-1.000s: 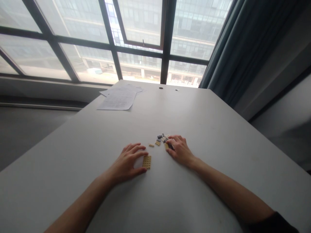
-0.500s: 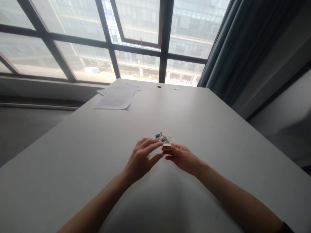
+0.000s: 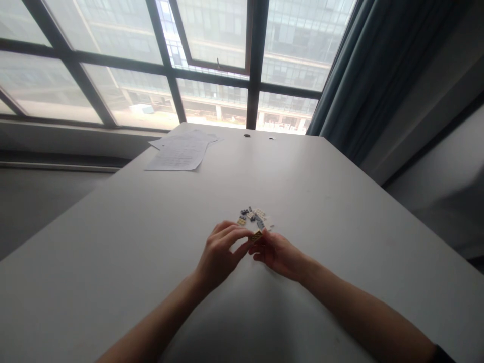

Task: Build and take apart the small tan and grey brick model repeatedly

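Note:
A small yellow block point(image 3: 256, 235) is held between both hands above the white table point(image 3: 287, 181). My left hand point(image 3: 227, 247) pinches its left side with thumb and fingers. On the other side, my right hand point(image 3: 278, 252) grips the block's right end, its lower fingers curled beneath. Just beyond the hands lies a loose pile of small building bricks point(image 3: 259, 222), grey, dark and cream. A yellow brick point(image 3: 241, 221) rests at the pile's left edge.
Printed paper sheets point(image 3: 179, 154) lie at the table's far left. Two round holes are near the far edge, below the window point(image 3: 219, 35). A dark curtain point(image 3: 363, 65) hangs at the right.
Both hands have come slightly nearer and lower, uncovering more of the pile. My left hand has closed onto the block, which is now tilted.

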The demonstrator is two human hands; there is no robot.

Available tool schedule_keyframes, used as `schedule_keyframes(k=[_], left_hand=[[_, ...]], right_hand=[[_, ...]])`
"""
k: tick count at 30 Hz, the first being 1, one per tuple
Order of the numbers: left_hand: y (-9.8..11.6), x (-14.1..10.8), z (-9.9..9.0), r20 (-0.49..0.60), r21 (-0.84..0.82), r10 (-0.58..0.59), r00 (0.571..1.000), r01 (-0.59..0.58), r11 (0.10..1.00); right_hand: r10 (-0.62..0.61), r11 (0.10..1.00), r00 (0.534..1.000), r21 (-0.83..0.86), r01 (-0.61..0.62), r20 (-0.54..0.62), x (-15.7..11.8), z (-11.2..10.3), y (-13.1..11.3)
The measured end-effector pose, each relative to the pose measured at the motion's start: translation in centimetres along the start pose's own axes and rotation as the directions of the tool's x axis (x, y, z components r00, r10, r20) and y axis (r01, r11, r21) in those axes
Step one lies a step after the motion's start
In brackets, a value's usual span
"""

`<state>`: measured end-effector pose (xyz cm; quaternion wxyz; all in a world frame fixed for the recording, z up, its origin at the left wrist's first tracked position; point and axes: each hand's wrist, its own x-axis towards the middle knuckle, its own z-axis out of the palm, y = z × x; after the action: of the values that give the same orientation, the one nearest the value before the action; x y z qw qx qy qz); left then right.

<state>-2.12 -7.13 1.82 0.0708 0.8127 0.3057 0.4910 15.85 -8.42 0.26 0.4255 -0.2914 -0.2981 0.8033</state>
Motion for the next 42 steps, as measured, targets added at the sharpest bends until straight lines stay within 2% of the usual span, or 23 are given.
schedule_keyframes(k=[4,8,16,22,25,29,34,38,42], left_hand=[[0.1,0.1,-0.1,0.010,-0.024,-0.003,1.000,0.003,1.000],[-0.1,0.1,-0.2,0.036,-0.051,0.029,0.999,-0.027,0.998],[-0.2,0.1,-0.6,0.069,-0.021,0.070,0.995,-0.068,0.997],[-0.2,-0.1,-0.6,0.075,0.004,0.016,0.997,-0.017,1.000],[-0.4,-0.3,-0.5,0.104,0.009,-0.015,0.994,0.014,1.000],[-0.6,-0.4,-0.5,0.137,-0.048,-0.072,0.988,0.080,0.996],[-0.7,-0.4,-0.6,0.162,-0.111,-0.150,0.975,0.170,0.979],[-0.7,-0.6,-0.4,0.162,-0.084,-0.173,0.972,0.188,0.979],[-0.9,-0.7,-0.5,0.132,-0.032,-0.207,0.969,0.213,0.977]], right_hand=[[-0.053,0.990,0.999,-0.133,0.051,-0.011,-0.2,0.4,-0.5],[-0.179,0.937,0.983,-0.312,0.157,-0.043,-0.4,0.9,-1.1],[-0.291,0.885,0.957,-0.383,0.263,-0.016,-0.6,1.2,-1.3],[-0.341,0.840,0.940,-0.456,0.295,-0.021,-0.8,1.1,-1.3],[-0.402,0.787,0.916,-0.514,0.341,-0.008,-0.9,1.1,-1.1],[-0.489,0.657,0.871,-0.635,0.406,0.051,-1.0,1.1,-1.0],[-0.530,0.566,0.847,-0.721,0.399,0.053,-1.0,1.1,-1.1],[-0.508,0.483,0.857,-0.796,0.365,0.084,-1.1,1.2,-1.1],[-0.466,0.491,0.881,-0.803,0.337,0.084,-1.2,1.5,-0.9]])
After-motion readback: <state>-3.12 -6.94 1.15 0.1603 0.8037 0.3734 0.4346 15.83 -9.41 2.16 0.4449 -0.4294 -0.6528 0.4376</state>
